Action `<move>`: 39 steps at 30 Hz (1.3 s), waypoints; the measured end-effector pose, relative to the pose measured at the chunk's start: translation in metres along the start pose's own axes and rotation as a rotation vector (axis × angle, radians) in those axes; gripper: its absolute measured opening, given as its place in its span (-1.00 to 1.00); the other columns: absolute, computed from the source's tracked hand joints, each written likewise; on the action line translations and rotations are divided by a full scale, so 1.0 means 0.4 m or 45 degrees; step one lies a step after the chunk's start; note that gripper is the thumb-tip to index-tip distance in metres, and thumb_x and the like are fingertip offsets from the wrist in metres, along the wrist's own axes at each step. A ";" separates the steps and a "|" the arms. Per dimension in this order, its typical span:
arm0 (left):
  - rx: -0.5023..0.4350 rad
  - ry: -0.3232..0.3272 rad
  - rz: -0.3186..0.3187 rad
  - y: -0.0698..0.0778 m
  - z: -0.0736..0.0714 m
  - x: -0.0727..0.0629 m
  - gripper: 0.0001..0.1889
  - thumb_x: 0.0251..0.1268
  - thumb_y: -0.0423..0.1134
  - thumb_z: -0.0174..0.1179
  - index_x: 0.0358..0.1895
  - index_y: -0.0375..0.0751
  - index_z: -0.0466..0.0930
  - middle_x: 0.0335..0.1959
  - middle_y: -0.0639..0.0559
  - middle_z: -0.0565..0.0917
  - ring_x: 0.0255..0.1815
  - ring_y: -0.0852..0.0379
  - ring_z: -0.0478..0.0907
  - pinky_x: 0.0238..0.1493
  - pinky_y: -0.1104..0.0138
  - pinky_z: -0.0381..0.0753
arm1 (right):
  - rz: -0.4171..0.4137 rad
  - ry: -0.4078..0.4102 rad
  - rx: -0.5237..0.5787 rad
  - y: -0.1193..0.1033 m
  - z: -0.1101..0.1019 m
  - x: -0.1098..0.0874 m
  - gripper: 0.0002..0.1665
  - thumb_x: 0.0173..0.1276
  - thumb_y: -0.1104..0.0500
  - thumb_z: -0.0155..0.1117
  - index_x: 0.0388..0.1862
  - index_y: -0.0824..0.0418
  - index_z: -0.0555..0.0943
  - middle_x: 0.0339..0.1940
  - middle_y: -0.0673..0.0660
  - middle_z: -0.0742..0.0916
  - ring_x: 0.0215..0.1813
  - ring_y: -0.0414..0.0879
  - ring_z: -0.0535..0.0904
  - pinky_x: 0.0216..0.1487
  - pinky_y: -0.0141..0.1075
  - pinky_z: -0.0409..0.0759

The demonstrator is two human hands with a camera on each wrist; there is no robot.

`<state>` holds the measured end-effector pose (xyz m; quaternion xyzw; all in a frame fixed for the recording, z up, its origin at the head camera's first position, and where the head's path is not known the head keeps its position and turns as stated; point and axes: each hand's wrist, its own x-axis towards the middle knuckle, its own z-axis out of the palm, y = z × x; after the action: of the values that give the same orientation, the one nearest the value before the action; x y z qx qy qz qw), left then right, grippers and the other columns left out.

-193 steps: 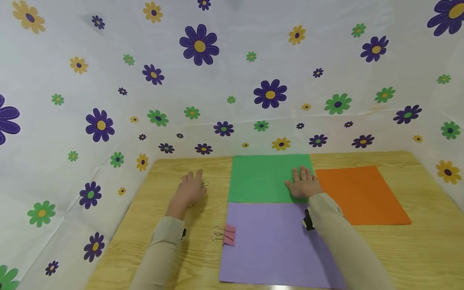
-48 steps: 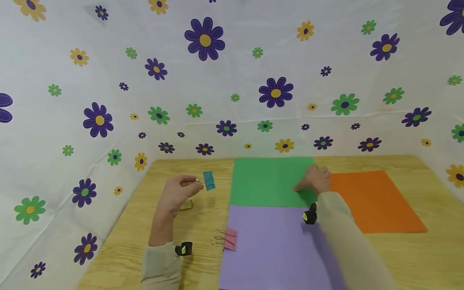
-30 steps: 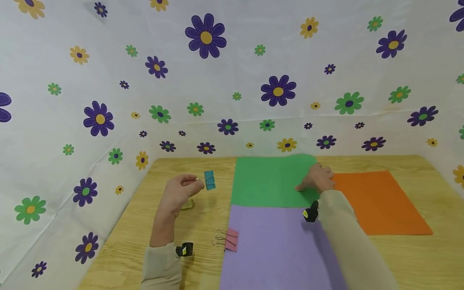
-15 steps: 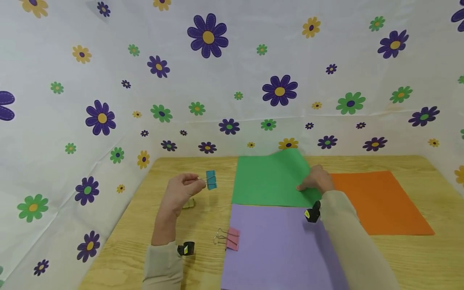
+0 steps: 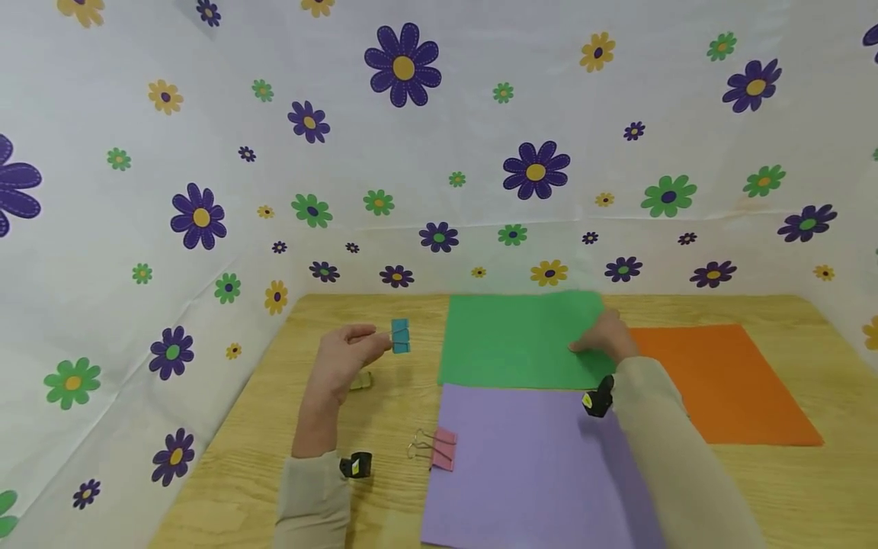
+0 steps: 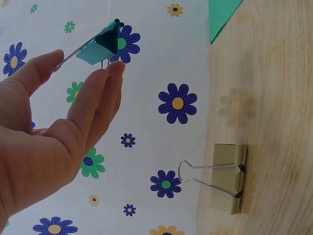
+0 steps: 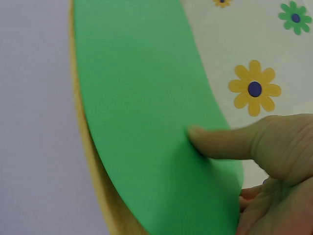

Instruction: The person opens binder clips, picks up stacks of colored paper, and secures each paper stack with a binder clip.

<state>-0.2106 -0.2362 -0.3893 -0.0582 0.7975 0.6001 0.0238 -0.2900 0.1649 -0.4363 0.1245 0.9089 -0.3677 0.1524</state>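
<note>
My left hand point(image 5: 338, 364) holds a blue binder clip point(image 5: 401, 335) above the table by its wire handles. In the left wrist view, thumb and fingertips press on opposite handles of that binder clip point(image 6: 100, 46). My right hand point(image 5: 607, 338) grips the right side of a green sheet point(image 5: 514, 339). The right wrist view has the thumb on top of the green sheet point(image 7: 137, 107) and the other fingers partly hidden behind it; the sheet bows up off the table there. A purple sheet point(image 5: 528, 465) lies nearer, with a pink binder clip point(image 5: 443, 448) at its left edge.
A pale yellow binder clip point(image 5: 361, 380) lies on the wooden table point(image 5: 384, 496), beneath the left hand. An orange sheet point(image 5: 734, 389) lies right of the green one, partly behind the right forearm. Flower-patterned cloth point(image 5: 466, 122) stands behind and at the sides.
Since the first frame, my left hand has picked up the blue binder clip. My right hand went from lying flat to gripping the green sheet, whose far edge bulged up and has since dropped.
</note>
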 end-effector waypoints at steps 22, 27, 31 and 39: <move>-0.636 -0.086 -0.139 -0.023 -0.005 0.027 -0.49 0.63 -0.28 -0.14 0.44 -0.57 0.12 0.28 -0.34 0.38 0.05 0.19 0.65 0.22 0.45 0.46 | -0.065 -0.142 0.500 0.017 -0.049 -0.006 -0.27 0.49 0.32 -0.04 0.51 0.57 -0.03 0.37 0.54 0.33 0.25 0.28 0.38 0.34 0.13 0.41; -1.108 -0.244 -0.208 -0.019 -0.009 0.035 -0.62 0.59 -0.38 -0.13 0.34 -0.49 0.22 0.20 -0.25 0.33 0.03 0.11 0.63 0.31 0.41 0.40 | -0.076 -0.167 0.565 0.016 -0.054 -0.012 -0.28 0.53 0.29 -0.01 0.54 0.50 0.00 0.35 0.46 0.37 0.10 0.12 0.46 0.20 0.00 0.55; -1.352 -0.321 -0.231 -0.014 -0.011 0.036 -0.77 0.59 -0.37 -0.11 0.08 -0.42 0.46 0.09 -0.22 0.49 0.03 -0.01 0.66 0.30 0.33 0.44 | -0.144 -0.183 0.633 0.021 -0.057 -0.020 -0.26 0.55 0.27 0.01 0.56 0.44 -0.02 0.39 0.45 0.37 0.08 0.05 0.48 0.12 -0.13 0.60; -1.478 -0.450 -0.229 -0.014 -0.005 0.027 -0.76 0.59 -0.33 -0.08 0.08 -0.40 0.48 0.08 -0.28 0.55 0.16 -0.11 0.61 0.36 0.29 0.34 | -0.287 -0.173 0.721 0.059 -0.064 -0.051 -0.28 0.59 0.22 -0.02 0.58 0.39 0.00 0.42 0.47 0.36 -0.04 -0.10 0.58 0.01 -0.23 0.66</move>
<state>-0.2206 -0.2403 -0.3952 -0.0284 0.3166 0.9326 0.1708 -0.2680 0.1971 -0.4263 0.0356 0.7660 -0.6284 0.1303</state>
